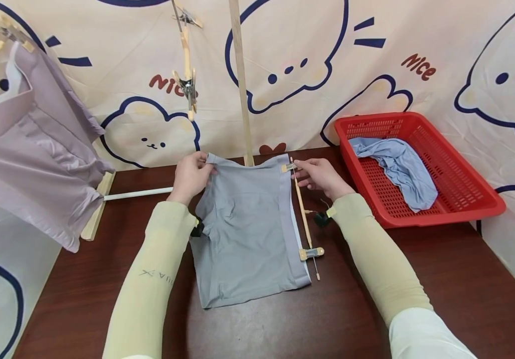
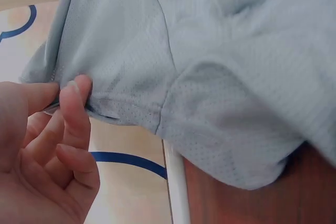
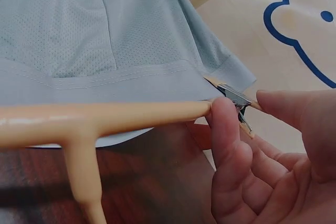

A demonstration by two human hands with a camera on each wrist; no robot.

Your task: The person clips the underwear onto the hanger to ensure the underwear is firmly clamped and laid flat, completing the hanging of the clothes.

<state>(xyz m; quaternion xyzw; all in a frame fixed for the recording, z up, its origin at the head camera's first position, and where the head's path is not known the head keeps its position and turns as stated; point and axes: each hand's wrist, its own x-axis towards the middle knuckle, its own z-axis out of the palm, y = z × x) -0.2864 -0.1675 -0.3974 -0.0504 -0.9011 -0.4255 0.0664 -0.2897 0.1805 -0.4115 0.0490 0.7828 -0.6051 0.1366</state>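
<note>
Grey boxer briefs lie spread over the dark table, their waistband toward the right. My left hand pinches the far leg-hem corner between thumb and fingers. At the waistband's far corner my right hand grips a clip of a beige clip hanger, thumb on one side and fingers on the other. That clip's jaws overlap the waistband edge in the right wrist view. A second clip sits on the near end of the waistband.
A red basket at the right holds a blue garment. Lilac briefs hang from clips at the left. Behind stand a wooden post and another hanging clip hanger. A white rod runs low over the table.
</note>
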